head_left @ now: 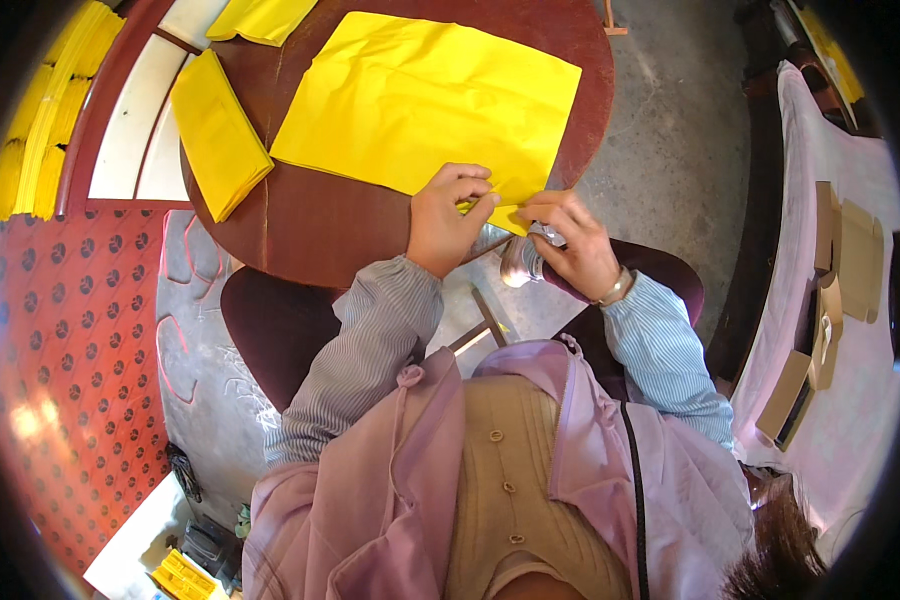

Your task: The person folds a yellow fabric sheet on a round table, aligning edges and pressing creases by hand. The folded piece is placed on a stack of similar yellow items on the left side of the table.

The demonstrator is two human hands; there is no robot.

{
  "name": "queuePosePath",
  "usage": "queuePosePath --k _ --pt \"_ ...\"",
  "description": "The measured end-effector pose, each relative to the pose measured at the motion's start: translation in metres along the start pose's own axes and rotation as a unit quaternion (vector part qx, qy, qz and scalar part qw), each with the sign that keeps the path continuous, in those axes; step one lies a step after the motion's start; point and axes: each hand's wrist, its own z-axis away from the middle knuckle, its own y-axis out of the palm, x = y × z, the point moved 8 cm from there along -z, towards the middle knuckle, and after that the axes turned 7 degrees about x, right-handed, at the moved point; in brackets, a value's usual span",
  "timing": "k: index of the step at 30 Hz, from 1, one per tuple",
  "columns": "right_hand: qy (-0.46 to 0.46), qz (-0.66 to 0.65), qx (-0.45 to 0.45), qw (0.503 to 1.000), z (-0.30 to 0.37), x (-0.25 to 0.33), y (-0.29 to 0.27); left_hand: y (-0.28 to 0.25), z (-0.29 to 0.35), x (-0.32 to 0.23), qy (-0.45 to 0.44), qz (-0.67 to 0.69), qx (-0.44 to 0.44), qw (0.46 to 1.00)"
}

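Note:
A wide yellow sheet (430, 95), creased and either paper or thin cloth, lies on a round red-brown table (315, 235). My left hand (448, 215) is at its near edge, fingers curled and thumb bent in, pinching a small raised fold. Close by on the right, my right hand (582, 248) bends over the sheet's near right corner. Its fingertips touch that corner. Between its thumb and fingers shows a small clear, shiny piece (547, 234), whose kind I cannot make out. Just under the table edge, beside this hand, is a shiny metallic round object (518, 263).
A folded yellow bundle (220, 135) lies at the table's left edge, another yellow piece (260, 15) behind it. Stacked yellow bundles (45, 115) stand far left. Open cardboard boxes (828, 310) rest on a pale cloth at right. Red patterned sheeting (75, 350) covers the left floor.

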Motion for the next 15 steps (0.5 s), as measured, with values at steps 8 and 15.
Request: queuePosePath --k 8,15 --pt "-0.04 -0.029 0.022 0.999 -0.006 -0.01 0.005 -0.001 0.0 0.004 -0.023 0.024 -0.001 0.999" --pt "0.071 -0.118 0.002 0.99 -0.006 -0.03 0.007 0.001 -0.002 0.009 -0.029 0.017 0.04 0.999"
